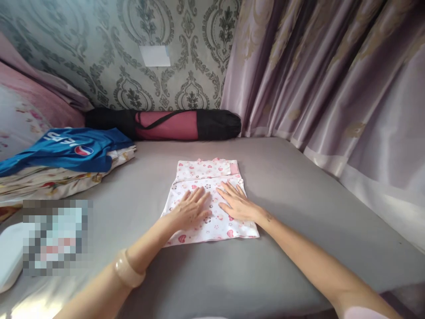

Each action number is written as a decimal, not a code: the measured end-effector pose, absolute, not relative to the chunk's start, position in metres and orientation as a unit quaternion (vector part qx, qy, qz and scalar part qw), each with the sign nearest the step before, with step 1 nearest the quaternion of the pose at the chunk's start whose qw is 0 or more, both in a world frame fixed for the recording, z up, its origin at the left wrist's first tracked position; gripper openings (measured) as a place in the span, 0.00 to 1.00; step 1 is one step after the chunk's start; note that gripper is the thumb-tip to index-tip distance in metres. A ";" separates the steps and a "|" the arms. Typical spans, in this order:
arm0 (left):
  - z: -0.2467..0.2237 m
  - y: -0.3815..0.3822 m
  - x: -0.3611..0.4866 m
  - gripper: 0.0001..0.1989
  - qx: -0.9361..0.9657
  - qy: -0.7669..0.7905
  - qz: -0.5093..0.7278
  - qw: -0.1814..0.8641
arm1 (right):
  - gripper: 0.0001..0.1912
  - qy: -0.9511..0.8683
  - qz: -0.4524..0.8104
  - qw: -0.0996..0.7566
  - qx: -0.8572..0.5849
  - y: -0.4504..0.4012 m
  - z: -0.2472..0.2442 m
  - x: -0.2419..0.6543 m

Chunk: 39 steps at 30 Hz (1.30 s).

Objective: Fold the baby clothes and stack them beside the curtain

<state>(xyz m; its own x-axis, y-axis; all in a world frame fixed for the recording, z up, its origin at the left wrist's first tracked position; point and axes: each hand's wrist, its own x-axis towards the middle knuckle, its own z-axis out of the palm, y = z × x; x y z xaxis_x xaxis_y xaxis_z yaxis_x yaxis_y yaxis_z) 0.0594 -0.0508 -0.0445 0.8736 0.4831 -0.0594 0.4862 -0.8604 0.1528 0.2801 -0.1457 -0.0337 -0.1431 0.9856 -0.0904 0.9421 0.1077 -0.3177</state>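
Out on the gray sheet [282, 186], a white cloth with pink hearts [215, 199] lies spread, a band across its far end. Left hand [191, 208] and right hand [241, 208] rest palm down on it, grip wide on both, nothing pinched, I'd guess to press it flat without bunching. Blue fabric [94, 153] tops the pile at left, and a long red-and-black bag [172, 126] lies along the wall [195, 66], probably just out of the way.

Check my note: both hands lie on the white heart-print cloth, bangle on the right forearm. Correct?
No: the head view shows the bangle on the left forearm. The left hand and right hand do lie on the white heart-print cloth.
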 end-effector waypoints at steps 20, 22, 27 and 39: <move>-0.038 -0.099 -0.093 0.17 0.931 0.305 0.129 0.153 | 0.20 -0.766 0.073 0.195 -0.608 -0.278 -0.030 0.297; -0.036 -0.100 -0.097 0.16 0.931 0.302 0.149 0.139 | 0.19 -0.777 0.056 0.199 -0.595 -0.278 -0.029 0.301; -0.029 -0.102 -0.099 0.16 0.943 0.272 0.154 0.114 | 0.21 -0.793 0.032 0.187 -0.579 -0.283 -0.027 0.304; -0.032 -0.096 -0.085 0.17 0.943 0.282 0.171 0.046 | 0.19 -0.760 0.053 0.197 -0.617 -0.266 -0.020 0.296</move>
